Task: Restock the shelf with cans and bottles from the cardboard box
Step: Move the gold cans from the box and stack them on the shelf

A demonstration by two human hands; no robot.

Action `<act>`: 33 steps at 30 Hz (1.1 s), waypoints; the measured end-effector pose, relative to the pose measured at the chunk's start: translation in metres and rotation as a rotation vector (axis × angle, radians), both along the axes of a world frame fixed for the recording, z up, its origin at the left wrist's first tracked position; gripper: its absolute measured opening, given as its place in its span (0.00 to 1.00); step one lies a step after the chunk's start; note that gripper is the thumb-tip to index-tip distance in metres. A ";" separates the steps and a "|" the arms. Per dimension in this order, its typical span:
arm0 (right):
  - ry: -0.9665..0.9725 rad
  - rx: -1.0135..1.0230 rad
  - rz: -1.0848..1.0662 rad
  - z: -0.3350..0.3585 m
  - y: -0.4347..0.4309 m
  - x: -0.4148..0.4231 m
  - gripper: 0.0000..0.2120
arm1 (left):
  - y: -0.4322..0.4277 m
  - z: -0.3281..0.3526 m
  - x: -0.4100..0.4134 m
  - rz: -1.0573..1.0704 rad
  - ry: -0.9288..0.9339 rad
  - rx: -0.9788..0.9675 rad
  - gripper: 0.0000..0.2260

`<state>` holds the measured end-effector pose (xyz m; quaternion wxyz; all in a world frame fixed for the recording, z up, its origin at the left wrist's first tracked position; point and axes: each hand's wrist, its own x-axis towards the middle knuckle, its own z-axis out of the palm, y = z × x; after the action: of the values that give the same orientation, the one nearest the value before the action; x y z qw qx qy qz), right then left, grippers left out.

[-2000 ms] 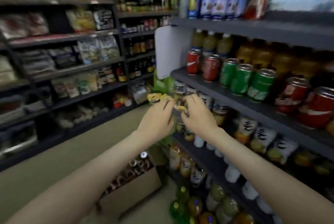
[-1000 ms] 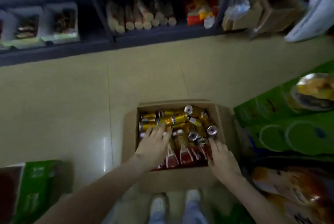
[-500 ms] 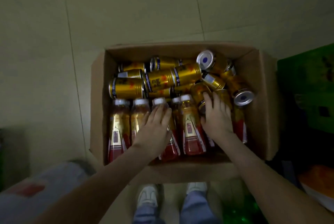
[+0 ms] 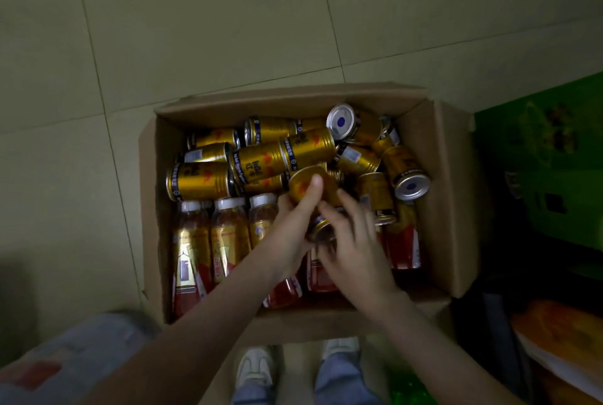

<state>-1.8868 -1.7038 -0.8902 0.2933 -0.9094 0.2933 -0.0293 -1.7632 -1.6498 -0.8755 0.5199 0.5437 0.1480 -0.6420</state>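
Cardboard box (image 4: 439, 182) on tiled floor (image 4: 228, 12). Contents: gold cans (image 4: 199, 181) heaped along far wall; white-capped bottles (image 4: 191, 251) lying along near wall. 1 held can (image 4: 301, 186) at box centre: left hand (image 4: 290, 235) wrapped round it, thumb on top; right hand (image 4: 357, 251) fingers loosely spread against its near end.

Dim, green-tinted exposure. The floor tiles (image 4: 228, 12) are evenly lit with no hard shadows; the area right of the cardboard box (image 4: 456, 208) falls near black. Faint glare on silver can ends (image 4: 411, 187). Tile lines bow toward the edges. Right hand (image 4: 355, 251) and bottom-left corner are blurred.
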 end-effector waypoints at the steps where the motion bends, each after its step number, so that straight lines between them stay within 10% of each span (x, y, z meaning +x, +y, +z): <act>1: -0.021 0.027 0.030 0.003 0.003 0.003 0.37 | 0.001 0.001 0.001 -0.003 -0.009 0.006 0.44; 7: 0.072 0.412 0.177 0.016 -0.025 0.037 0.43 | 0.043 -0.001 0.032 0.158 -0.118 0.149 0.35; 14: 0.484 -0.035 0.274 -0.040 -0.068 0.119 0.53 | 0.088 0.001 0.059 0.123 -0.241 0.198 0.26; 19: 0.606 -0.370 0.444 -0.048 -0.070 0.131 0.42 | 0.104 0.009 0.061 0.143 -0.212 0.267 0.30; 33: 0.448 -0.211 0.300 0.141 -0.041 0.014 0.37 | 0.105 0.168 0.047 -0.141 -0.326 0.236 0.24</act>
<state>-1.8728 -1.7444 -0.7488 0.1260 -0.9519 0.2086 0.1859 -1.7160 -1.5451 -0.7074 0.4236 0.7062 0.0977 -0.5588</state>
